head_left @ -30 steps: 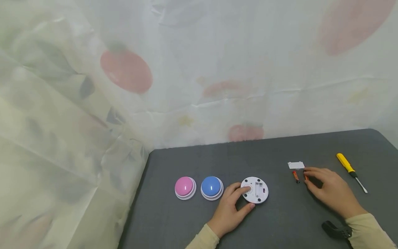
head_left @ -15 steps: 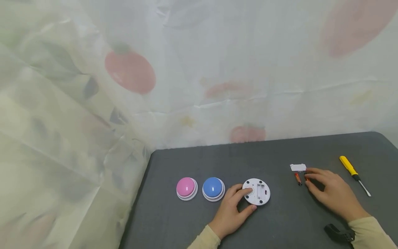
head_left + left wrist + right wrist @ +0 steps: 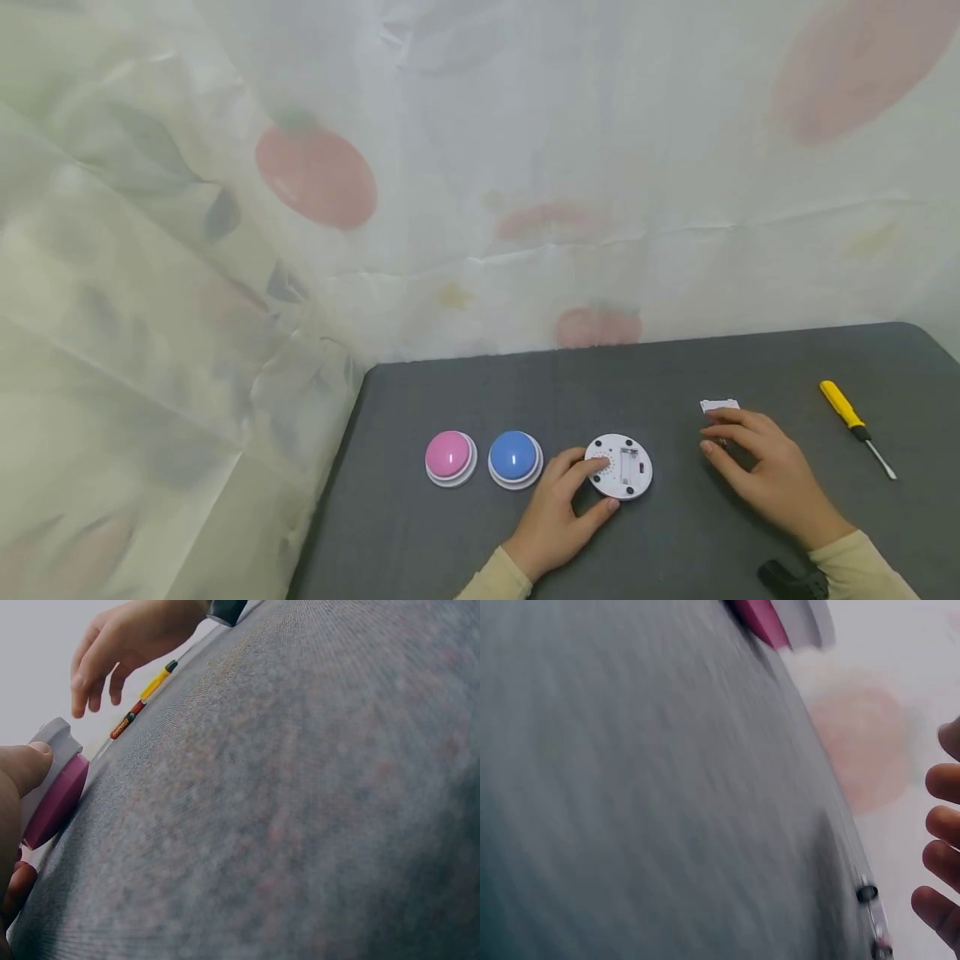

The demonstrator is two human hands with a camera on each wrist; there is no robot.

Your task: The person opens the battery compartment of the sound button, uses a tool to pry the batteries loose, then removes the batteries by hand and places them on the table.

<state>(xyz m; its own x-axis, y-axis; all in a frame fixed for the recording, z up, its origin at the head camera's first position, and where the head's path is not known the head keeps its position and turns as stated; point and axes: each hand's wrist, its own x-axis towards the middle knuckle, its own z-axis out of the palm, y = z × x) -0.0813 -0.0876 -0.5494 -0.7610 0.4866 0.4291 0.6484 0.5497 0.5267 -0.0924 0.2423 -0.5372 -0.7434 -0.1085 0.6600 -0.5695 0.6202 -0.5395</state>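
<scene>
My left hand point(image 3: 553, 517) holds an upturned buzzer button point(image 3: 624, 485) on the table. Its thumb is at the rim and a finger lies over the round pattern of small holes. The white underside shows a bare battery slot; in the left wrist view the magenta dome point(image 3: 64, 791) faces down. My right hand point(image 3: 772, 475) hovers with fingers apart and nothing between them, over two small red-and-black batteries point(image 3: 124, 726) lying on the table. From the head view the hand mostly hides them. Just beyond its fingertips lies a white battery cover point(image 3: 717, 405), partly covered.
Left of my left hand stand a blue buzzer button point(image 3: 513, 455) and a pink buzzer button point(image 3: 447, 454), domes up. A yellow-handled screwdriver point(image 3: 842, 404) lies at the right. The dark grey table point(image 3: 420, 392) ends against a patterned curtain point(image 3: 465, 167).
My right hand has shifted left, from beside the right-hand battery to over both batteries, and now partly covers the white cover. The left hand keeps its hold on the upturned button.
</scene>
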